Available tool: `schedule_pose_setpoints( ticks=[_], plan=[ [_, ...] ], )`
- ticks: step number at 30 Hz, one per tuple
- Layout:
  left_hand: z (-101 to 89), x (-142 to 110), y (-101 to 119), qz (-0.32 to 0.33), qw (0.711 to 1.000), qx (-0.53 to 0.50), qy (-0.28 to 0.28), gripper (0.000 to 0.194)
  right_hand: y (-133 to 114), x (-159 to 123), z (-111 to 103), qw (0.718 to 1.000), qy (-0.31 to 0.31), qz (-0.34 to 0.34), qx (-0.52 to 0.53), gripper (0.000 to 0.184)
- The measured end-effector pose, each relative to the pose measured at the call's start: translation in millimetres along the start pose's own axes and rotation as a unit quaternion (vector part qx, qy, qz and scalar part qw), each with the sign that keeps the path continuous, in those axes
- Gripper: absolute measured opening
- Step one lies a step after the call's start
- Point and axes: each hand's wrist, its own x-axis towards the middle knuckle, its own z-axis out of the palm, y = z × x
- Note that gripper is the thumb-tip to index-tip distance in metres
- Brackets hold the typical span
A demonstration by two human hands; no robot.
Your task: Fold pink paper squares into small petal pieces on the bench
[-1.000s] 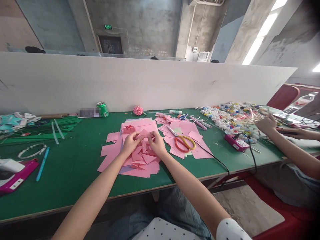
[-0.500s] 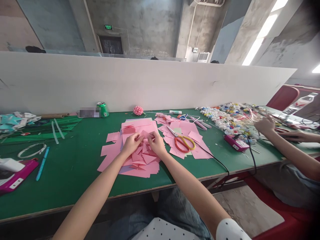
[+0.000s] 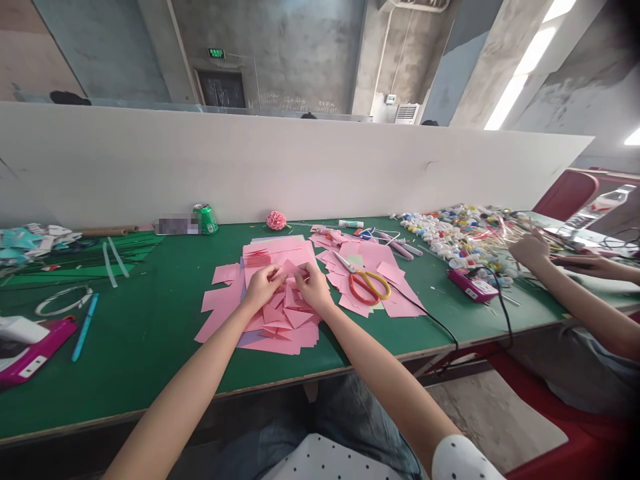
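Note:
Between my two hands is a small piece of pink paper (image 3: 289, 267), pinched at its edges. My left hand (image 3: 264, 287) is closed on its left side, and my right hand (image 3: 312, 283) grips the right side. Beneath them lies a heap of loose and folded pink paper pieces (image 3: 287, 317), on larger pink sheets (image 3: 220, 317). Thin folded pieces (image 3: 258, 259) are gathered just beyond my left hand. Scissors (image 3: 367, 285) with a red and a yellow handle rest on more pink paper to the right. A pink paper flower ball (image 3: 276, 221) sits behind the stack.
A green can (image 3: 205, 219) stands near the white partition (image 3: 300, 167). On the left are a blue pen (image 3: 85, 328) and a magenta power strip (image 3: 37, 353). To the right lie another power strip (image 3: 473, 285) with a black cable, many small coloured pieces (image 3: 450, 233) and a co-worker's hand (image 3: 531, 251).
My hands stay almost still, both pinching the pink paper. The co-worker's hands at the right shift slightly.

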Motion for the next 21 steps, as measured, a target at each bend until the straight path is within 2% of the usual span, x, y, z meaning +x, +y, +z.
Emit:
schedule_pose_setpoints(
  ticks=[9,17,21],
  plan=[
    [-0.9,2.6,-9.1,0.006,0.999,-0.027,-0.029,0.035,-4.2,-1.3,-2.2,1.000,0.000,-0.001,0.026,0.009],
    [-1.6,2.3,-6.3,-0.009,0.998,-0.040,-0.043,0.037,-1.6,-1.1,-1.3,0.999,0.004,-0.018,0.040,0.014],
    [-1.6,2.1,-5.2,-0.013,0.998,-0.041,-0.045,0.037,0.5,-0.7,-0.5,0.998,0.019,-0.011,0.058,0.022]
  ],
)
